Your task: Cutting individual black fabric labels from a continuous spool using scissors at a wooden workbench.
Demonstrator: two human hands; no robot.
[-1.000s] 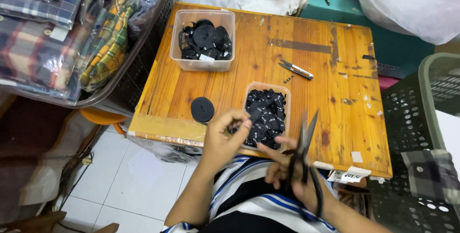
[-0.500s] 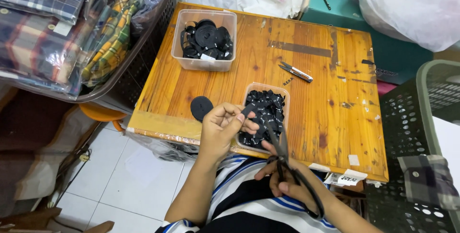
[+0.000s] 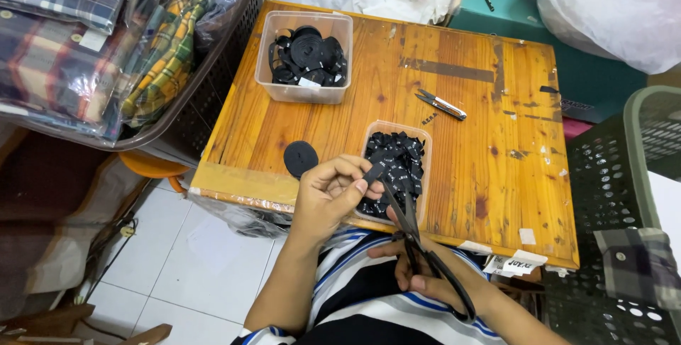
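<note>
My left hand (image 3: 330, 192) pinches a short black label strip (image 3: 374, 172) above the near edge of the wooden table (image 3: 454, 96). Black scissors (image 3: 415, 238) sit in my right hand (image 3: 411, 263), blades pointing up toward the strip and almost touching it. Just behind the strip lies a small clear tray (image 3: 423, 174) full of cut black label pieces. A black ribbon roll (image 3: 301, 157) rests flat on the table to the left of my left hand.
A clear tub (image 3: 294, 89) of black ribbon rolls stands at the table's back left. Small thread snips (image 3: 440, 104) lie mid-table. Bagged plaid shirts (image 3: 106, 40) fill a basket on the left; a dark green basket (image 3: 638, 217) stands on the right.
My left hand lifted a label strip from beside the tray. The scissors swung from pointing up on the right toward the strip, blades now near it.
</note>
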